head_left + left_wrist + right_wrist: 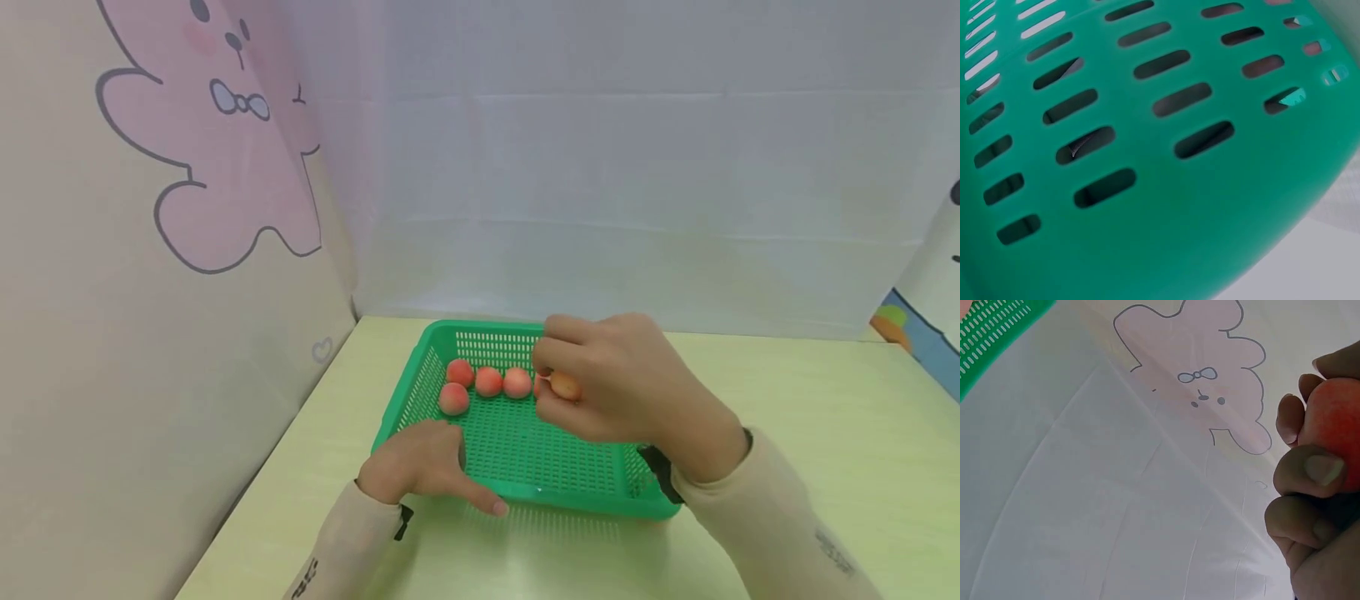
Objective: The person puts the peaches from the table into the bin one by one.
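My right hand (pixel 607 379) is raised over the right part of a green plastic basket (pixel 558 493), its fingers curled round a red peach (pixel 1335 425). The fingers cover much of that peach in the head view. At the basket's near left corner, my left hand (pixel 420 458) holds the rim, thumb stretched out along the front side; its other fingers are mostly hidden. Perforated green basket wall fills most of the left wrist view. Inside the basket lie several peaches, among them one peach (pixel 453 399) in front of another peach (pixel 461 373) at the left.
The basket stands on a pale yellow-green table (pixel 810 433). Behind it hangs a whitish curtain (pixel 637 192), and a cream side curtain with a pink bear print (pixel 232 158) runs along the left table edge.
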`<move>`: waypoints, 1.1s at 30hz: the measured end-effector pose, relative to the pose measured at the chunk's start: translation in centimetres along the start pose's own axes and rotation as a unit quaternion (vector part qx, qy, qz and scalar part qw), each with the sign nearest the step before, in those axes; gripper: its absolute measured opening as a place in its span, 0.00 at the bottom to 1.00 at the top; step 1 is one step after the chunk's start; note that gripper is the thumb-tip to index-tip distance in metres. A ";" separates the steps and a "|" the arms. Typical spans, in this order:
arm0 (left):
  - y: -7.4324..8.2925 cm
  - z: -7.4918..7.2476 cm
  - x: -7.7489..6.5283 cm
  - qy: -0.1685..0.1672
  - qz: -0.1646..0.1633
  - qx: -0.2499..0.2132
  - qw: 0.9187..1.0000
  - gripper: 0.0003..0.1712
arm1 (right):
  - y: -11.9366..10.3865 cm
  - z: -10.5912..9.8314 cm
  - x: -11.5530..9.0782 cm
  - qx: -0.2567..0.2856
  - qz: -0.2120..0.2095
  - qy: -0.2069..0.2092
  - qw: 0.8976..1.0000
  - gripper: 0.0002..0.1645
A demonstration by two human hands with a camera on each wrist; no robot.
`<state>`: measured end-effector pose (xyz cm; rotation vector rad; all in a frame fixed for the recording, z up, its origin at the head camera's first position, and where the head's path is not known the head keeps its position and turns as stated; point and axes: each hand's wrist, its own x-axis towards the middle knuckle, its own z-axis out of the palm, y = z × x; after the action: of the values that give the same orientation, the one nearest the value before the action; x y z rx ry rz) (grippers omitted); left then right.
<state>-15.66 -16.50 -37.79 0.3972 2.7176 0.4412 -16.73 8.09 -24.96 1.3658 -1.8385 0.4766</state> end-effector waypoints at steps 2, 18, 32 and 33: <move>0.0 0.0 0.0 0.000 0.000 -0.001 1.000 0.41 | 0.2 0.6 0.4 0.001 -0.004 -0.008 1.000 0.09; -0.4 0.0 0.0 -0.002 0.009 -0.010 1.000 0.39 | 3.4 7.0 2.2 0.094 0.026 -0.026 0.995 0.08; -0.1 0.0 -0.2 -0.001 -0.003 -0.005 1.000 0.42 | 5.8 12.9 0.7 0.139 0.103 -0.124 0.977 0.03; 0.0 -0.1 -0.2 0.000 -0.002 -0.004 1.000 0.42 | 5.9 13.1 0.5 0.140 0.109 -0.135 0.975 0.03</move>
<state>-15.56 -16.59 -37.67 0.3907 2.7144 0.4513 -26.99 0.80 -31.92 1.4780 -2.2235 0.7162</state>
